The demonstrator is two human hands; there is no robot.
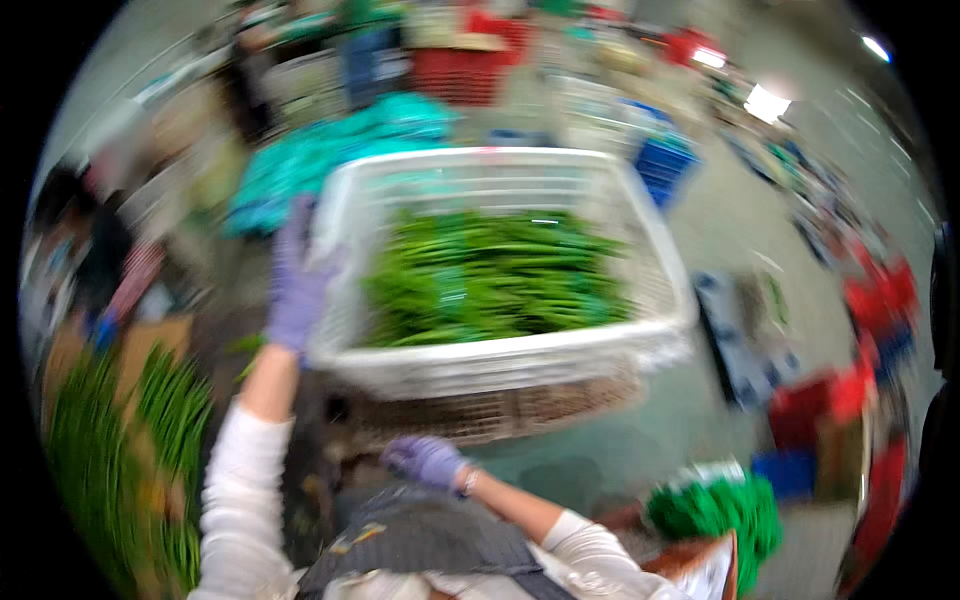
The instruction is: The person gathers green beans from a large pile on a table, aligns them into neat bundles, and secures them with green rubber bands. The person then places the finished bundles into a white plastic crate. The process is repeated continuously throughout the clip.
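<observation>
Left hand [299, 280] apparently against white crate [480, 357], right hand [428, 461] apart

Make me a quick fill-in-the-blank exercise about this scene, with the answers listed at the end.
1. The left hand and right hand wear gloves coloured ____.
2. The big crate holding the greens is coloured ____.
3. The hand at the big crate's side, rather than low near the person's body, is the ____ one.
4. In the picture, the blue crate lies not left of the big crate but to its ____.

Missing words: purple; white; left; right.
</observation>
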